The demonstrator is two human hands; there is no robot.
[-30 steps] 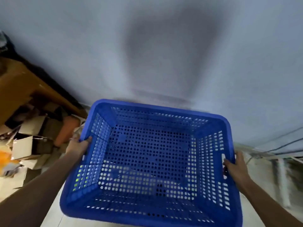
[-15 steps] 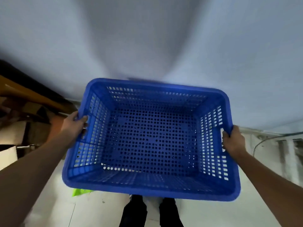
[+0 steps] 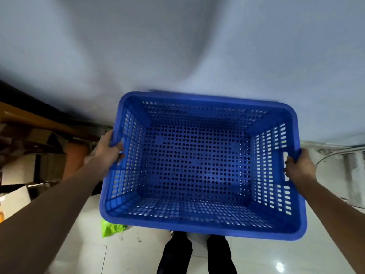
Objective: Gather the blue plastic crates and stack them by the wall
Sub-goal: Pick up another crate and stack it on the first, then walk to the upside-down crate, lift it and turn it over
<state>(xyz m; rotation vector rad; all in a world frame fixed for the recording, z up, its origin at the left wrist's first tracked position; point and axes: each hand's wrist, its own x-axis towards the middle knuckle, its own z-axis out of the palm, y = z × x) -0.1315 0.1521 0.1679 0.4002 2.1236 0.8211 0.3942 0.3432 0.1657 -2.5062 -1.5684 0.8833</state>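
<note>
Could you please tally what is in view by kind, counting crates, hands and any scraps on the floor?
Blue crate: 1
Hands: 2, the left hand and the right hand, each gripping a short side of the crate
Green scrap on the floor: 1
Total: 4

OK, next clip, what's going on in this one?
A person is carrying an empty blue crate in both bare hands, the left hand gripping the left rim and the right hand gripping the handle slot on the right side. The crate is held off the floor, in front of a plain wall, with the person's legs visible below it. No other crates are in view. Cardboard boxes sit to the left, and a green scrap lies on the tiled floor.
</note>
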